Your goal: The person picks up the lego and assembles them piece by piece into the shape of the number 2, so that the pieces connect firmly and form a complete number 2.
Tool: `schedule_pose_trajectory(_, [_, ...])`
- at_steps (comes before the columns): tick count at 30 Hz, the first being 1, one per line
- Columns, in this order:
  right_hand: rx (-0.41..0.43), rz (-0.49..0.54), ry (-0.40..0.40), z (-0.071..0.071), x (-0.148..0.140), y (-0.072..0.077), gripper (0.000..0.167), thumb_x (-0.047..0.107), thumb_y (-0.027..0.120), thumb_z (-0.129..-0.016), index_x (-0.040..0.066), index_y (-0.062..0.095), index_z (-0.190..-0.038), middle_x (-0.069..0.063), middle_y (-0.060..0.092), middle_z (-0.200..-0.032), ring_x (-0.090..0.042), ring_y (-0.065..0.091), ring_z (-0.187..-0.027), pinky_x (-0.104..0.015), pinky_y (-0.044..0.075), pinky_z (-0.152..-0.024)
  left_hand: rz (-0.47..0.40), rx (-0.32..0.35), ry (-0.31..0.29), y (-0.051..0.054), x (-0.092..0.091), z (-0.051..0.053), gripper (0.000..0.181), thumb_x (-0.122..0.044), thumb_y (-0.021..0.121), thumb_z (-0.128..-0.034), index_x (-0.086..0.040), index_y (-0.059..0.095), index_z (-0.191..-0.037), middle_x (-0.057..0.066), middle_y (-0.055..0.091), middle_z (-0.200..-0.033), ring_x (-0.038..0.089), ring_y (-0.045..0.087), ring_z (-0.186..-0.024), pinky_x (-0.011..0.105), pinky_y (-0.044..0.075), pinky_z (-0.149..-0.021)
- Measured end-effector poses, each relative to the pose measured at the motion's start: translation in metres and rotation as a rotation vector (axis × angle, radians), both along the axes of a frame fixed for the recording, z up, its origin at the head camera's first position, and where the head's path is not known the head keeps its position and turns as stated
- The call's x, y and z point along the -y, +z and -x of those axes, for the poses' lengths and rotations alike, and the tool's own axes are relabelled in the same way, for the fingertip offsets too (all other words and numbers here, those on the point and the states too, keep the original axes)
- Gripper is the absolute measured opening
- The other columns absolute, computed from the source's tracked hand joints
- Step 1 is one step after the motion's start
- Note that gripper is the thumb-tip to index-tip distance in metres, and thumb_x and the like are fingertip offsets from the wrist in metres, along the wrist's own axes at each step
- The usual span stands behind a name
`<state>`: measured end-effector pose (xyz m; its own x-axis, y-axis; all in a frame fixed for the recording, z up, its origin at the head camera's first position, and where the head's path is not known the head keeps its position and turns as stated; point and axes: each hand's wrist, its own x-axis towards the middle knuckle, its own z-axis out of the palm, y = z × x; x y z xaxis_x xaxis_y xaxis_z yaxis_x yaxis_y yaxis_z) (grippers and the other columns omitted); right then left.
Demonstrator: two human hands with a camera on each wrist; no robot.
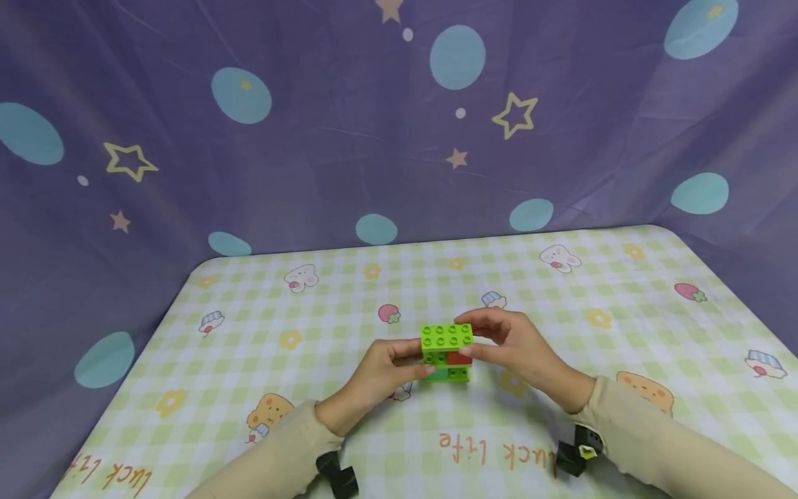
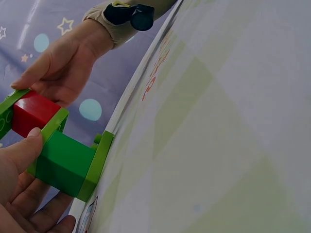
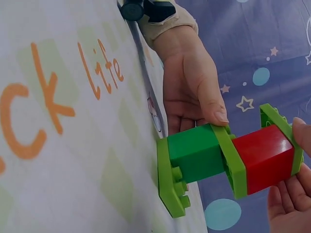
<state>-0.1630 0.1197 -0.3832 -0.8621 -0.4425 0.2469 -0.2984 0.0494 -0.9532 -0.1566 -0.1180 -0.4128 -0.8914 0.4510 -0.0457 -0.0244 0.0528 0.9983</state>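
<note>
A stack of toy building bricks stands on the cloth between both hands. From the bottom up it has a light green plate [image 3: 170,189], a dark green brick [image 3: 194,151] at its left side, another light green plate [image 3: 231,165], a red brick [image 3: 267,153] at its right side and a light green studded plate [image 1: 447,337] on top. My left hand [image 1: 385,374] grips the stack's left side, thumb at the middle plate and the dark green brick. On the right side, my right hand [image 1: 519,346] pinches the top plate beside the red brick.
A green-and-white checked cloth [image 1: 337,298] with printed cakes, flowers and lettering covers the table. Behind it hangs a purple curtain [image 1: 324,159] with blue dots and stars. Black devices [image 1: 580,449] are strapped at both wrists.
</note>
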Motion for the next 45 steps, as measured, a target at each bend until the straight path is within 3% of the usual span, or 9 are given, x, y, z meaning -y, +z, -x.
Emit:
schedule_pose_trajectory(15, [0.100,0.058,-0.010,0.0014,0.0035,-0.0030,0.032,0.005,0.071,-0.083,-0.004,0.063,-0.112,-0.007,0.065,-0.108,-0.017,0.064,-0.098,-0.025,0.051,-0.083,-0.012,0.008,-0.002,-0.0003,-0.0011,0.0022,0.042,-0.005,0.072,-0.0817,0.002,0.062,-0.122,0.017,0.063,-0.118,0.023,0.064,-0.103,0.025,0.054,-0.079])
schedule_pose_trajectory(26, [0.055,0.035,-0.022,0.0001,0.0048,-0.0006,0.029,0.003,0.070,-0.083,-0.005,0.064,-0.111,-0.017,0.062,-0.110,-0.017,0.064,-0.097,-0.024,0.051,-0.084,-0.020,0.018,-0.009,-0.0002,-0.0001,0.0041,0.042,-0.005,0.072,-0.0818,0.002,0.061,-0.122,0.017,0.064,-0.118,0.023,0.065,-0.103,0.026,0.054,-0.078])
schedule_pose_trajectory(45, [0.100,0.018,-0.035,0.0003,0.0054,-0.0023,0.032,0.003,0.072,-0.081,-0.006,0.064,-0.110,-0.018,0.064,-0.109,-0.016,0.064,-0.097,-0.025,0.051,-0.084,-0.011,0.029,-0.002,-0.0014,0.0005,0.0027,0.043,-0.006,0.073,-0.0812,0.002,0.061,-0.122,0.017,0.063,-0.118,0.024,0.065,-0.103,0.027,0.053,-0.080])
